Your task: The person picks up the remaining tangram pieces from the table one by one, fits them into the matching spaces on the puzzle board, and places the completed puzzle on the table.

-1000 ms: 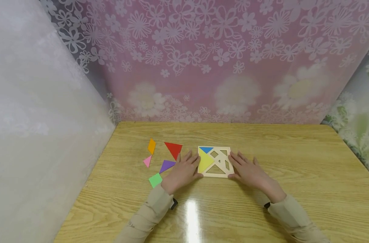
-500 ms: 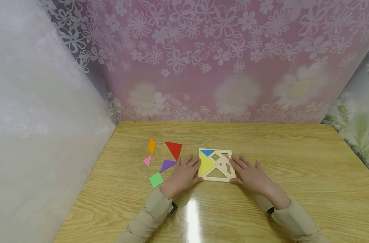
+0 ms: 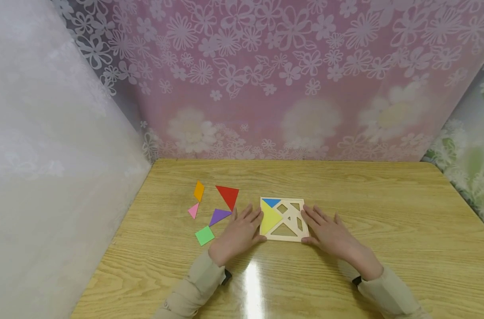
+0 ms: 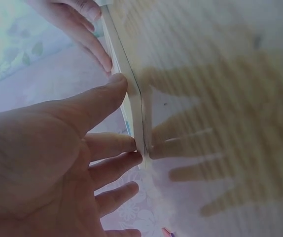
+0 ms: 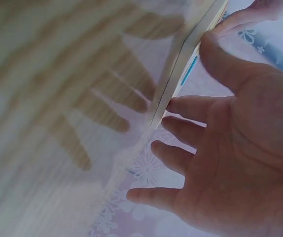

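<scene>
A pale wooden tangram board (image 3: pixel 287 238) lies flat on the table, with a large yellow triangle (image 3: pixel 269 218) and a small blue triangle (image 3: pixel 271 202) set in its left part. Several cut-out recesses show bare. Along the left side of the board rests my left hand (image 3: pixel 239 231), thumb near the front corner. My right hand (image 3: pixel 333 231) touches the opposite side in the same way. In both wrist views, thumb and fingertips meet the board's edge (image 4: pixel 138 118) with the fingers extended and spread, not curled around it.
Left of the board lie loose pieces: a red triangle (image 3: pixel 228 196), a purple triangle (image 3: pixel 219 216), a green square (image 3: pixel 204 235), a pink triangle (image 3: pixel 193 211) and an orange parallelogram (image 3: pixel 199 191). A flowered pink curtain (image 3: pixel 266 110) hangs behind the wooden table (image 3: pixel 385 199).
The board has slid a little toward the person and slightly right, both hands staying at its sides. The loose pieces have not visibly moved.
</scene>
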`<state>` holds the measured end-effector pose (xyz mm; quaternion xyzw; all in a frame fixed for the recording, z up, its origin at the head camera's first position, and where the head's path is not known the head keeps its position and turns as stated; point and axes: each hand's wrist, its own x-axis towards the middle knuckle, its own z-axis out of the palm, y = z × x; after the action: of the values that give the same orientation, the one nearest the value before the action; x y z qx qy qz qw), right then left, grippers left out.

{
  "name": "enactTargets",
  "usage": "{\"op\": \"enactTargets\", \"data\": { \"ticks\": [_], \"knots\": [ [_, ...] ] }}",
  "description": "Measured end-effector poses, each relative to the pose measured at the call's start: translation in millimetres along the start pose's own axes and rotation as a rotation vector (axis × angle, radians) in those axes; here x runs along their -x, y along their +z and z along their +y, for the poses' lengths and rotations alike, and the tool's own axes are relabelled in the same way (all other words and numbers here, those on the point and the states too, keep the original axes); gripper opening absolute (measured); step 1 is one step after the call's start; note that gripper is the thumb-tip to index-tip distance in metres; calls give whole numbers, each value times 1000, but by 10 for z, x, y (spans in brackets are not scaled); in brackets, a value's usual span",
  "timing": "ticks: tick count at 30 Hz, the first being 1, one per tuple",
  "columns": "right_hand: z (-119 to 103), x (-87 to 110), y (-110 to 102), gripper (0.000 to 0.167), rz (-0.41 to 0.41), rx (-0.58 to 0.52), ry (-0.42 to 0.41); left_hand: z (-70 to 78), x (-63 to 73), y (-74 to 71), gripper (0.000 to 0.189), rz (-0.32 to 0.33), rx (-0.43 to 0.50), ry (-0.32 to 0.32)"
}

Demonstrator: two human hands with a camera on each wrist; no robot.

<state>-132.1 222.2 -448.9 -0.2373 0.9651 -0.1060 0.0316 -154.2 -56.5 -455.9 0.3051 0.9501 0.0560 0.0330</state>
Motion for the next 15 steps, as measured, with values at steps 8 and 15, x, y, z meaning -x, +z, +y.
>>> {"op": "enactTargets", "data": {
  "ticks": [8, 15],
  "knots": [
    [-13, 41, 16, 71, 19, 5, -20, 30, 71, -7, 70, 30, -20, 12],
    [-22, 57, 41, 73, 32, 15, -33, 42, 107, 6, 71, 24, -44, 17]
  ]
}}
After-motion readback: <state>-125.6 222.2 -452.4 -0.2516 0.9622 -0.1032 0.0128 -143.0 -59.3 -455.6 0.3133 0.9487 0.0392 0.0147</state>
